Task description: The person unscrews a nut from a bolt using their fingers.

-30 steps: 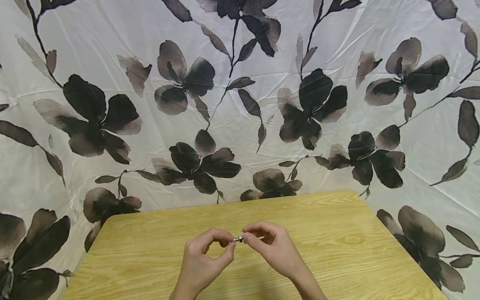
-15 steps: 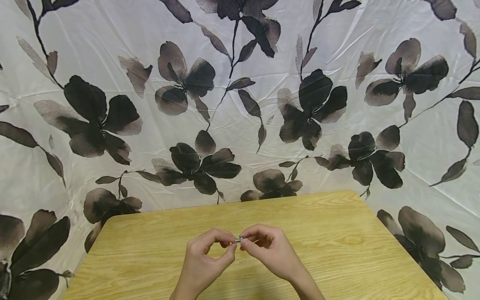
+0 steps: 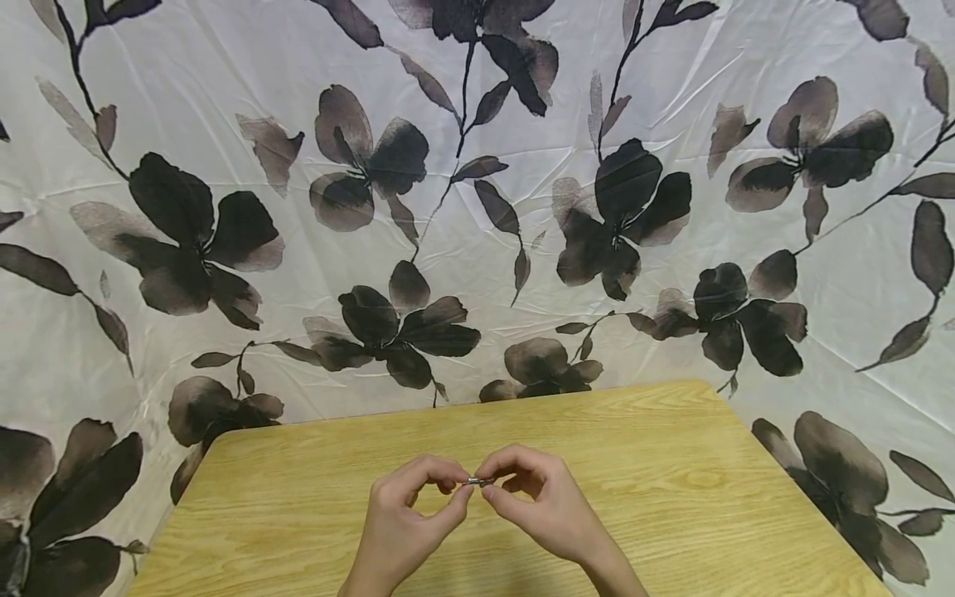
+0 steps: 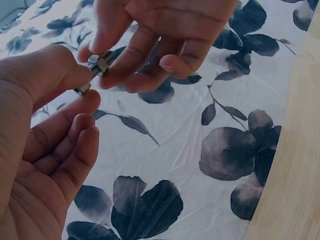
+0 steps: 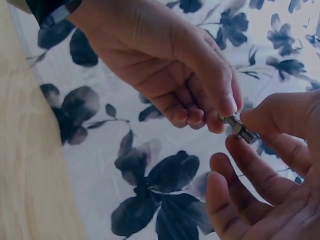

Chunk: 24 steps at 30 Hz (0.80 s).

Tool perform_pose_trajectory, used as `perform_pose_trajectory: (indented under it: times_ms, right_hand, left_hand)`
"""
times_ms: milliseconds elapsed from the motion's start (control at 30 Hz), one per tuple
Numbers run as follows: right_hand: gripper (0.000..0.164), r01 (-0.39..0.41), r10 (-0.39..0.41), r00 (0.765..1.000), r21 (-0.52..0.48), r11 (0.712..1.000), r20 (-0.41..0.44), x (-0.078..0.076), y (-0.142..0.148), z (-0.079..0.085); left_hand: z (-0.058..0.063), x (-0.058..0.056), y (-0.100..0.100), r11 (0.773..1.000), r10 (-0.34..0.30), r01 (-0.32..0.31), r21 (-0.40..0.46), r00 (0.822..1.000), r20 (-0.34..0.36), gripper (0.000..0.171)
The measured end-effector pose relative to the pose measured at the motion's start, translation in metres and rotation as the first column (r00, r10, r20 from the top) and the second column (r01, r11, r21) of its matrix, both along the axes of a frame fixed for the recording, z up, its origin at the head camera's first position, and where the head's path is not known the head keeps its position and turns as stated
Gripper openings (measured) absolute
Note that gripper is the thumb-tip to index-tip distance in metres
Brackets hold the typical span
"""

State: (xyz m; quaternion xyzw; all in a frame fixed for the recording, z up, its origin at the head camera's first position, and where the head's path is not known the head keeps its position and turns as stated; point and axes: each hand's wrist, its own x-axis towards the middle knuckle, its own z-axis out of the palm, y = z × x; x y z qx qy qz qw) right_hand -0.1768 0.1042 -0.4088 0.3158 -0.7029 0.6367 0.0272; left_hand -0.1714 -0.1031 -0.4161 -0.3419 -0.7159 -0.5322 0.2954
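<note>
Between both hands a metal bolt (image 3: pixel 472 481) lies roughly level above the table, with a hex nut (image 5: pixel 237 129) partway along its thread. My left hand (image 3: pixel 414 510) pinches the bolt's head end between thumb and forefinger. In the left wrist view, the bolt's head (image 4: pixel 82 89) peeks out below the left thumb. From the other side my right hand (image 3: pixel 540 502) has its thumb and curled forefinger at opposite sides of the nut. The threaded tip (image 5: pixel 250 137) sticks out past the nut. The other right fingers are bent loosely and hold nothing.
A wood-grain table (image 3: pixel 656 464) lies under the hands. Behind it and at both sides hangs a white cloth (image 3: pixel 507 274) with dark printed flowers. A black band (image 5: pixel 55 12) circles the left wrist.
The right thumb and forefinger have shifted slightly left from the bolt's free end onto the nut, and the thumb has slid lower against it. The left hand barely moves.
</note>
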Motion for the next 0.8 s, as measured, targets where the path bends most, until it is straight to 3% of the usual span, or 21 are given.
perform_pose_trajectory:
  times_ms: [200,333,533,800]
  right_hand:
    - [0.022,0.014,-0.015,0.999,-0.03,0.999,-0.032,0.001,0.0011,0.0018]
    - [0.028,0.055,-0.057,0.997,0.029,0.998,0.05,0.0007,0.0008,0.0052]
    - [0.021,0.11,-0.136,0.972,0.141,0.984,0.192,0.0001,0.0012,0.0079]
    - [0.015,0.067,-0.086,0.977,0.101,0.993,0.197,0.0001,0.003,0.007]
  left_hand:
    - [0.0011,0.0005,0.0007,1.0,0.001,-0.001,0.024,1.0,-0.012,0.033]
    - [0.0008,0.0005,0.0008,0.999,-0.004,0.005,0.036,1.0,-0.028,0.034]
    - [-0.0003,0.0001,0.0012,1.0,-0.006,0.007,0.03,0.999,-0.05,0.032]
    - [-0.0018,-0.001,0.0028,1.0,-0.003,0.003,0.007,0.998,-0.057,0.032]
